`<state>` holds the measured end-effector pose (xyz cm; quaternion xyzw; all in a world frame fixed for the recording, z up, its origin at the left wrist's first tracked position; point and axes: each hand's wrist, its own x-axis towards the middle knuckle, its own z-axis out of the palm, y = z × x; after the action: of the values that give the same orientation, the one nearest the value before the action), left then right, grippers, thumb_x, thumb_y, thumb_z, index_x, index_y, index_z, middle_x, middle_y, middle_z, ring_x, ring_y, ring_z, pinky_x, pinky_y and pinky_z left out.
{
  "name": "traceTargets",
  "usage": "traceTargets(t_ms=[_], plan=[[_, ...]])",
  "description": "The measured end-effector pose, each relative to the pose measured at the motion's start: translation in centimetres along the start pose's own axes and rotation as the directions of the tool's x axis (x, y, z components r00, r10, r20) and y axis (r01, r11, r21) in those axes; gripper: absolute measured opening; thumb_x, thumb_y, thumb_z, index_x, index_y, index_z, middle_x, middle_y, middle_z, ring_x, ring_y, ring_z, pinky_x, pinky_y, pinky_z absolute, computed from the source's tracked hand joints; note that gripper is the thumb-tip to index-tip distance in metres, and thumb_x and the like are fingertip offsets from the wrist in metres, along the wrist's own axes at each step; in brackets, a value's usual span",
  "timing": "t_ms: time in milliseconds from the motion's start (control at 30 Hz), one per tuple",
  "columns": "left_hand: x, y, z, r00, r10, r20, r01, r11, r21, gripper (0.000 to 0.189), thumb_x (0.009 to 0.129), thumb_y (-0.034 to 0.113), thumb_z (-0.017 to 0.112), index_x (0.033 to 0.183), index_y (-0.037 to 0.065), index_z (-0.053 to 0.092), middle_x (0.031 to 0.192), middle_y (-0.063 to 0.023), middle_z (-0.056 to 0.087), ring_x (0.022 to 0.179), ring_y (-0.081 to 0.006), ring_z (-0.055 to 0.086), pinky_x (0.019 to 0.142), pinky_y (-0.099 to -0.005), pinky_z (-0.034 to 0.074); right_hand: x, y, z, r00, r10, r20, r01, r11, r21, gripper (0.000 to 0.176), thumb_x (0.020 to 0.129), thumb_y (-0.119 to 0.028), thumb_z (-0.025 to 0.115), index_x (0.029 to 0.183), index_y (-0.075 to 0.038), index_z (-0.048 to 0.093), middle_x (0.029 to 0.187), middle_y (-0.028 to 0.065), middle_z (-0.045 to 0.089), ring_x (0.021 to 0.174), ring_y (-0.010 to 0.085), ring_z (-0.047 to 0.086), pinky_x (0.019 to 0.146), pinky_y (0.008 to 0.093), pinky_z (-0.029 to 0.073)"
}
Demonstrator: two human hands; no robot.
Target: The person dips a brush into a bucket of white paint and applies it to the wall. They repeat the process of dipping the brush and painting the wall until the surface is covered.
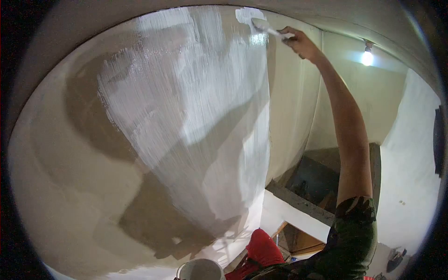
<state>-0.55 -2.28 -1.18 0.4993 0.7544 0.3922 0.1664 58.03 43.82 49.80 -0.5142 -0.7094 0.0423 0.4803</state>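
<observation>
My right hand (pixel 301 43) is stretched high at the upper right, its fingers closed round the handle of a paintbrush (pixel 267 27). The brush's bristles touch the wall near its top edge, by a fresh patch of wet white paint (pixel 243 16). Streaky white paint (pixel 205 102) covers a broad band of the wall below. At the bottom edge, the rim and inside of a pale bucket (pixel 201 270) show; its lower part is cut off. My left hand does not show, and what holds up the bucket is hidden.
Bare beige wall (pixel 60 186) lies left of the painted band. A lit bulb (pixel 367 58) hangs at the upper right. Below it is a dark recess (pixel 315 179) with a rough ledge. My red-clothed knee (pixel 263 247) is beside the bucket, near a wooden-framed opening (pixel 298 240).
</observation>
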Motion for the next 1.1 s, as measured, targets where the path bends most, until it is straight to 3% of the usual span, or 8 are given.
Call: traceTargets(t_ms=[167, 333, 467, 600, 633, 767, 900, 1100], plan=[[0.9, 0.8, -0.7, 0.987, -0.119, 0.110, 0.076, 0.938, 0.337, 0.030, 0.085, 0.027, 0.051, 0.078, -0.002, 0.050, 0.080, -0.0279, 0.054, 0.075, -0.0443, 0.049, 0.070, -0.0511, 0.039, -5.0, 7.4, 6.1, 0.984, -0.161, 0.074, 0.154, 0.984, 0.083, 0.031, 0.087, -0.013, 0.055, 0.118, -0.013, 0.054, 0.072, -0.0010, 0.051, 0.055, 0.0069, 0.040, 0.049, 0.0246, 0.035], [1.1, 1.8, -1.0, 0.983, -0.150, 0.110, 0.131, 0.978, 0.159, 0.030, 0.085, 0.028, 0.053, 0.078, -0.001, 0.050, 0.078, -0.0269, 0.053, 0.070, -0.0433, 0.045, 0.067, -0.0494, 0.038, -11.5, 9.5, 6.6, 0.851, 0.106, 0.514, 0.005, 0.978, -0.209, 0.028, 0.082, -0.012, 0.061, 0.110, -0.009, 0.061, 0.086, 0.0056, 0.061, 0.069, 0.0137, 0.053, 0.066, 0.0321, 0.044], [1.8, -4.6, 0.9, 0.996, 0.072, 0.052, -0.087, 0.909, 0.408, 0.029, 0.084, 0.028, 0.055, 0.076, 0.000, 0.050, 0.076, -0.0256, 0.052, 0.068, -0.0409, 0.043, 0.065, -0.0476, 0.038, -9.0, 6.6, 5.3, 0.881, 0.102, 0.462, 0.107, 0.908, -0.404, 0.027, 0.079, -0.018, 0.064, 0.104, -0.009, 0.066, 0.093, 0.0106, 0.063, 0.082, 0.0231, 0.058, 0.075, 0.0370, 0.046], [1.1, -0.4, -0.1, 0.991, -0.116, 0.065, 0.096, 0.964, 0.248, 0.028, 0.084, 0.026, 0.055, 0.076, 0.000, 0.049, 0.074, -0.0251, 0.050, 0.068, -0.0412, 0.043, 0.065, -0.0479, 0.037, -1.6, 3.8, 1.7, 0.955, -0.120, 0.270, 0.225, 0.888, -0.402, 0.029, 0.077, -0.018, 0.065, 0.106, -0.011, 0.067, 0.087, 0.0086, 0.064, 0.071, 0.0173, 0.054, 0.068, 0.0345, 0.046], [1.0, -0.1, -0.2, 0.993, -0.102, 0.055, 0.085, 0.961, 0.262, 0.028, 0.084, 0.026, 0.054, 0.076, 0.000, 0.049, 0.074, -0.0250, 0.049, 0.067, -0.0412, 0.043, 0.065, -0.0482, 0.037, -0.3, 3.0, 0.2, 0.954, -0.184, 0.237, 0.269, 0.874, -0.404, 0.029, 0.076, -0.022, 0.066, 0.105, -0.015, 0.068, 0.100, 0.0108, 0.064, 0.090, 0.0222, 0.060, 0.079, 0.0365, 0.048], [0.8, 1.3, -0.6, 0.989, -0.127, 0.069, 0.109, 0.968, 0.228, 0.029, 0.084, 0.026, 0.053, 0.076, -0.001, 0.048, 0.073, -0.0254, 0.048, 0.068, -0.0421, 0.042, 0.065, -0.0486, 0.036, 0.5, -0.7, -3.4, 0.998, -0.015, 0.067, 0.030, 0.973, -0.229, 0.025, 0.086, -0.026, 0.061, 0.109, -0.015, 0.062, 0.069, 0.0023, 0.056, 0.053, 0.0094, 0.044, 0.041, 0.0262, 0.037], [1.0, 2.0, -0.8, 0.989, -0.118, 0.090, 0.089, 0.957, 0.276, 0.030, 0.084, 0.026, 0.053, 0.077, -0.002, 0.048, 0.076, -0.0264, 0.050, 0.069, -0.0443, 0.042, 0.066, -0.0495, 0.036, -0.5, 2.5, -0.4, 0.998, -0.062, 0.000, 0.062, 0.997, -0.038, 0.026, 0.088, -0.023, 0.059, 0.113, -0.017, 0.058, 0.070, -0.0006, 0.052, 0.047, 0.0074, 0.034, 0.038, 0.0251, 0.031], [1.5, 0.4, -0.4, 0.990, -0.103, 0.095, 0.068, 0.947, 0.314, 0.031, 0.084, 0.028, 0.054, 0.080, -0.002, 0.050, 0.080, -0.0281, 0.052, 0.073, -0.0464, 0.044, 0.067, -0.0506, 0.037, -8.6, 11.6, 9.1, 0.987, -0.143, 0.076, 0.124, 0.969, 0.214, 0.028, 0.084, -0.006, 0.060, 0.112, -0.005, 0.055, 0.097, 0.0042, 0.061, 0.082, 0.0124, 0.056, 0.076, 0.0295, 0.048]])
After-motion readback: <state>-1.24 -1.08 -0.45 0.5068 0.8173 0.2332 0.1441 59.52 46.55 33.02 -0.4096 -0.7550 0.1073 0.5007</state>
